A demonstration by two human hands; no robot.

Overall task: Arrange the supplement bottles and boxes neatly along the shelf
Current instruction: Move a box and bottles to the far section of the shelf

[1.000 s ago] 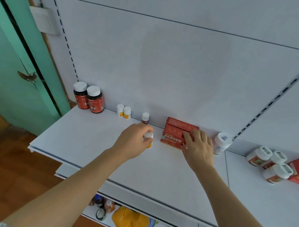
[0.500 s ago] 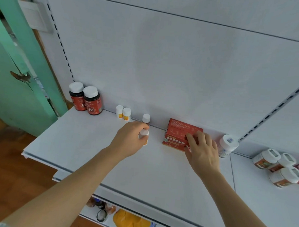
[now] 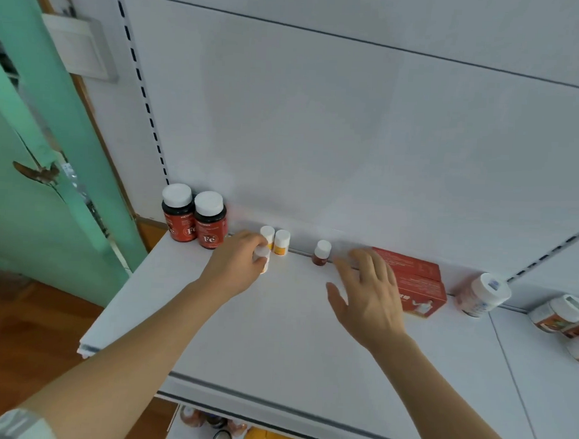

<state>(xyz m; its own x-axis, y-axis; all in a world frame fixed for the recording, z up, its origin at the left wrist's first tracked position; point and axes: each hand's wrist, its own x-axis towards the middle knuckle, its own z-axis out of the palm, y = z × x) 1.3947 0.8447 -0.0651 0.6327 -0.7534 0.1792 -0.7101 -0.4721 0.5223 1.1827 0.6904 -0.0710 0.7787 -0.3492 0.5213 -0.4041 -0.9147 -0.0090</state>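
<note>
Gripping a small white-capped yellow-label bottle (image 3: 262,258), left hand (image 3: 236,266) sits just near two matching bottles (image 3: 274,240) at white shelf (image 3: 277,325) back; right hand (image 3: 368,294) spread, apparently hovering left of red boxes (image 3: 418,284).

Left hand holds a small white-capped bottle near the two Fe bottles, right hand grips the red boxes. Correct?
Not quite. The head view shows the right hand open with fingers spread, beside the red boxes, no grip on them. The left hand does hold the small white-capped bottle near the two Fe bottles.
</note>
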